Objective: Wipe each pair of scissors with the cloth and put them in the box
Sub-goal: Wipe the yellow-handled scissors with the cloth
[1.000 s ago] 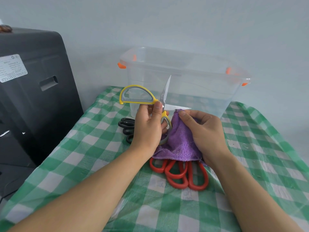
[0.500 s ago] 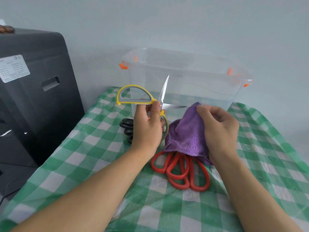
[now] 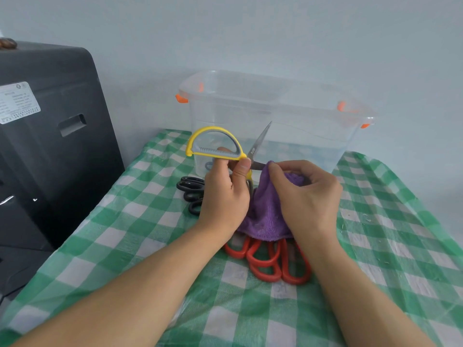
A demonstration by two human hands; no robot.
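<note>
Yellow-handled scissors (image 3: 220, 152), held open above the checked cloth-covered table (image 3: 140, 221) in front of the clear box (image 3: 270, 116) by the left hand (image 3: 225, 196) gripping the lower handle, while the right hand (image 3: 305, 196) pinches the purple cloth (image 3: 265, 216) around one blade: best wiped pivot to tip, fingertips behind the edge.

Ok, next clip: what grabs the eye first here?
The yellow-handled scissors, held open mid-frame by the left hand, one blade pointing up before the clear box. Beside them, the right hand pinches the purple cloth around the other blade. Red-handled scissors lie on the tablecloth below.
</note>
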